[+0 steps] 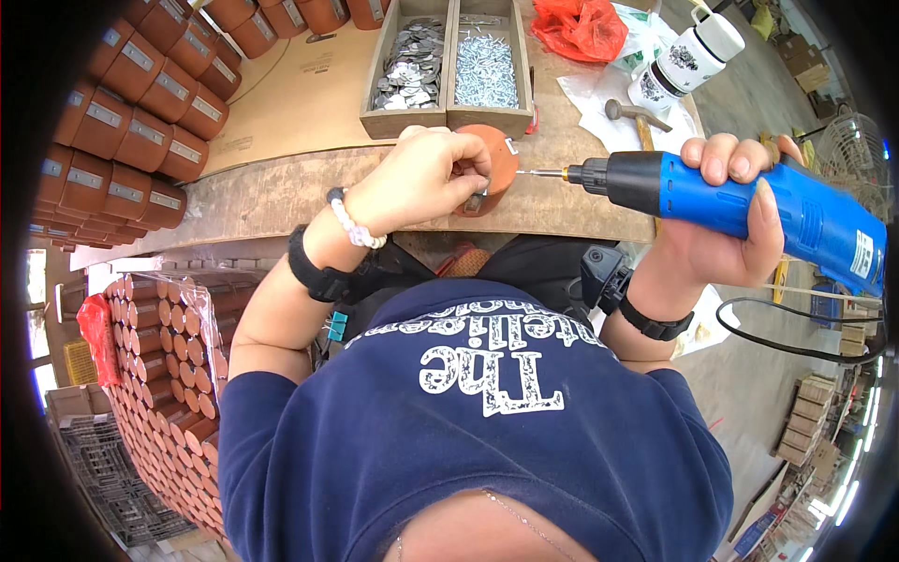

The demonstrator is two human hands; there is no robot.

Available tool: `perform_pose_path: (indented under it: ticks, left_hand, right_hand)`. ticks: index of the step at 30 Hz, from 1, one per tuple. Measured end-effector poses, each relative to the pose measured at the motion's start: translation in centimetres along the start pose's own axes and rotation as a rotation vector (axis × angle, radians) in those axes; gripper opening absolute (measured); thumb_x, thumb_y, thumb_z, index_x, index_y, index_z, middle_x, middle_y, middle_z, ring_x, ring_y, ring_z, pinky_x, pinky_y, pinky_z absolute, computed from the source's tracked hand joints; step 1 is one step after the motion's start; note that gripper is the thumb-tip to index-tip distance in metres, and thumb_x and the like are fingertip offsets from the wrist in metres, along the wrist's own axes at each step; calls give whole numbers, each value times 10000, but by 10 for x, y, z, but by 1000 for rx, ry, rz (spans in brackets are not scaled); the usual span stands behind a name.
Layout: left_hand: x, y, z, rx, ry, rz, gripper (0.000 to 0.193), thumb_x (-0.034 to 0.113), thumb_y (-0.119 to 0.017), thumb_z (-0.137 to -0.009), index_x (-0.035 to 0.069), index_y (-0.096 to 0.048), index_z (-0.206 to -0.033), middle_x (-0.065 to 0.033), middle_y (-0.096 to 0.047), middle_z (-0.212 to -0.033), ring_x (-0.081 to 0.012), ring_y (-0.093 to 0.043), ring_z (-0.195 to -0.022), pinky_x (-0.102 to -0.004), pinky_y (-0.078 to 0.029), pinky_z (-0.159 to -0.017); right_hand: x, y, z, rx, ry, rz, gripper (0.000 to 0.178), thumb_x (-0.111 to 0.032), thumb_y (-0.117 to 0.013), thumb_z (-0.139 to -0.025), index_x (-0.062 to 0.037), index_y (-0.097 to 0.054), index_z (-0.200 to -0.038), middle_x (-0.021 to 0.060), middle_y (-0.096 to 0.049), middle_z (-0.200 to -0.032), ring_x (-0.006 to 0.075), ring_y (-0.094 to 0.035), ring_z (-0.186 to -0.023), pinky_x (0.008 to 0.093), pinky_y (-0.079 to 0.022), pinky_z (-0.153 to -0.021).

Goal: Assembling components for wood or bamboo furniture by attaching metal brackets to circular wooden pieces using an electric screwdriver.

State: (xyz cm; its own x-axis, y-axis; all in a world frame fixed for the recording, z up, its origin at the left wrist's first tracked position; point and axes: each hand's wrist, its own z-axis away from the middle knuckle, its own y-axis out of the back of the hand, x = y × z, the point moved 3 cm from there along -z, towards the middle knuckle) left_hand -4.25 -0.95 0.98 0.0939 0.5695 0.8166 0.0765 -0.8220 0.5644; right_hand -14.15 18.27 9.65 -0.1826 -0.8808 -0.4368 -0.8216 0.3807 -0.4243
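A reddish-brown cylindrical piece [500, 167] lies at the bench's near edge, with a small metal fitting at its upper right. My left hand [433, 173] is closed in a pinch against this piece's left side; something small and dark shows at the fingertips, too hidden to name. Wrapped round a blue and black electric screwdriver [730, 199], my right hand [740, 225] holds it level, to the right of the piece. The tool's thin bit points left at the piece; whether the tip touches it I cannot tell.
Beyond the piece stand a wooden box of flat metal plates [372, 94] and a box of screws [529, 98]. A hammer [646, 117], a red plastic bag [581, 30] and a white flask [698, 51] sit far right. Brown cylinders [140, 140] are stacked left; a cable [749, 347] hangs right.
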Motion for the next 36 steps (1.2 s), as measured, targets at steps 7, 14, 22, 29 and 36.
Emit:
perform_pose_path:
  ticks: [7,14,22,29,36]
  left_hand:
    - [1,-7,16,246,-186,-490,140,119,-633,-662,78,-585,-788,-39,-547,-810,-212,-490,-800,-336,-329,-738]
    - [-7,-16,28,440,-339,-468,265,133,-690,-593,84,-597,-836,-30,-538,-882,-219,-479,-817,-349,-339,-736]
    - [-5,-19,31,523,-368,-491,257,116,-689,-583,81,-594,-819,-21,-553,-866,-223,-490,-837,-350,-342,-755]
    - [-10,-24,33,571,-346,-431,245,105,-683,-584,71,-596,-811,-32,-561,-862,-242,-492,-878,-359,-353,-780]
    - [-12,-24,32,590,-352,-390,248,82,-688,-572,63,-599,-802,-42,-562,-857,-246,-496,-866,-358,-375,-775]
  right_hand:
    - [5,-5,2,16,-54,-26,466,-83,-416,-748,-10,-234,-1171,127,-497,-803,238,-504,-688,431,-429,-662]
    - [22,-15,6,26,-83,23,488,-32,-440,-729,-1,-235,-1171,136,-501,-781,244,-518,-656,416,-449,-638]
    - [38,-26,11,87,-168,224,473,-80,-448,-721,1,-270,-1152,120,-497,-768,225,-497,-667,413,-428,-653]
    - [48,-30,12,48,-154,296,477,-22,-476,-714,7,-275,-1145,121,-505,-743,225,-517,-643,410,-448,-641]
    - [51,-39,12,14,-186,379,492,-4,-476,-710,23,-254,-1148,128,-506,-732,224,-525,-638,400,-456,-639]
